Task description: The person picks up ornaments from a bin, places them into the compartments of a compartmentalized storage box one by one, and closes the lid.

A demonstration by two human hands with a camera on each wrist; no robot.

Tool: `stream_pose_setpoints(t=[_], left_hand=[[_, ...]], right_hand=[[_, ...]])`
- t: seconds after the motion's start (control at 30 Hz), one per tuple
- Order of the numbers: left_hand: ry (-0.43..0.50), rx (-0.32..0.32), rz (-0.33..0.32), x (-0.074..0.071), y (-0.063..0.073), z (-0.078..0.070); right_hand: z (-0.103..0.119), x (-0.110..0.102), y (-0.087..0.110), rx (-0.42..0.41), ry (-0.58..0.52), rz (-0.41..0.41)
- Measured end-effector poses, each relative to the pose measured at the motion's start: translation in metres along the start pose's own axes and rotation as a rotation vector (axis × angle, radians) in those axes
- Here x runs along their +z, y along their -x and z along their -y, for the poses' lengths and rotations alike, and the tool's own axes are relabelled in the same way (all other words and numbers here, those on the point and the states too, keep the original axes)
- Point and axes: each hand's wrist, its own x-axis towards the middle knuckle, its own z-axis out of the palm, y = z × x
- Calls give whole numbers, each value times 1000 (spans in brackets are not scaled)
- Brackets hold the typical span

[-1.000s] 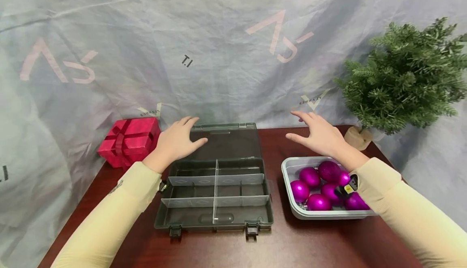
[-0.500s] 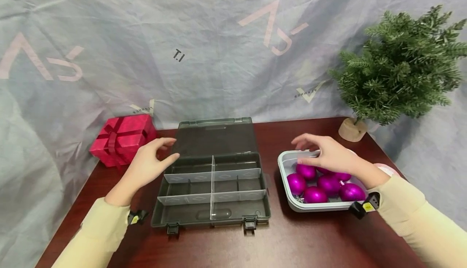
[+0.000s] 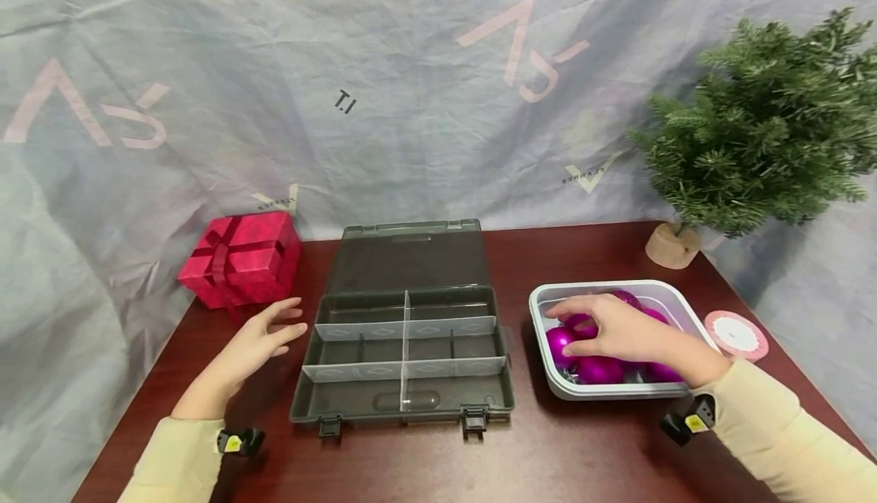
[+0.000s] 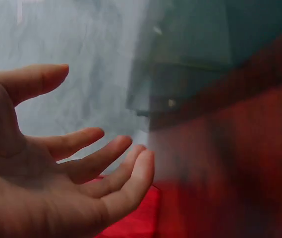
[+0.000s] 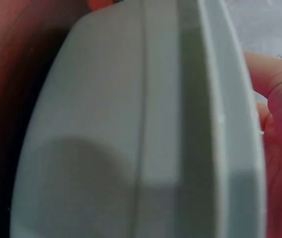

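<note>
Head view: right hand (image 3: 613, 329) over glossy magenta baubles (image 3: 601, 372) in pale grey plastic tub (image 3: 617, 391) on bench (image 3: 411, 461); fingers loosely curved, thumb well apart, contact unclear. Dark translucent organizer box (image 3: 404, 415), lid (image 3: 411, 263) open, has six compartments (image 3: 452, 392).
Left wrist view: left hand (image 4: 41, 173), fingers relaxed, parted, holding nothing.
Right wrist view: tub wall partly hides right hand.

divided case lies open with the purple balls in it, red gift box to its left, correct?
Not quite: the head view shows the purple balls in the white tub, not the divided case, which lies open with the red gift box to its left.
</note>
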Motion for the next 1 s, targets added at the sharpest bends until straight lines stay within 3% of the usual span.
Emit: stream_pose_setpoints(t=[0.1, 0.23, 0.57, 1.0], left_hand=[[162, -45, 59, 1, -1, 13], [265, -56, 106, 5, -4, 25], [256, -48, 118, 18, -7, 34], [294, -33, 104, 19, -6, 40]], right_hand=[[1, 2, 0, -20, 60, 3], [2, 3, 1, -30, 115, 14], [3, 7, 2, -78, 193, 52], [0, 6, 6, -148, 176, -20]])
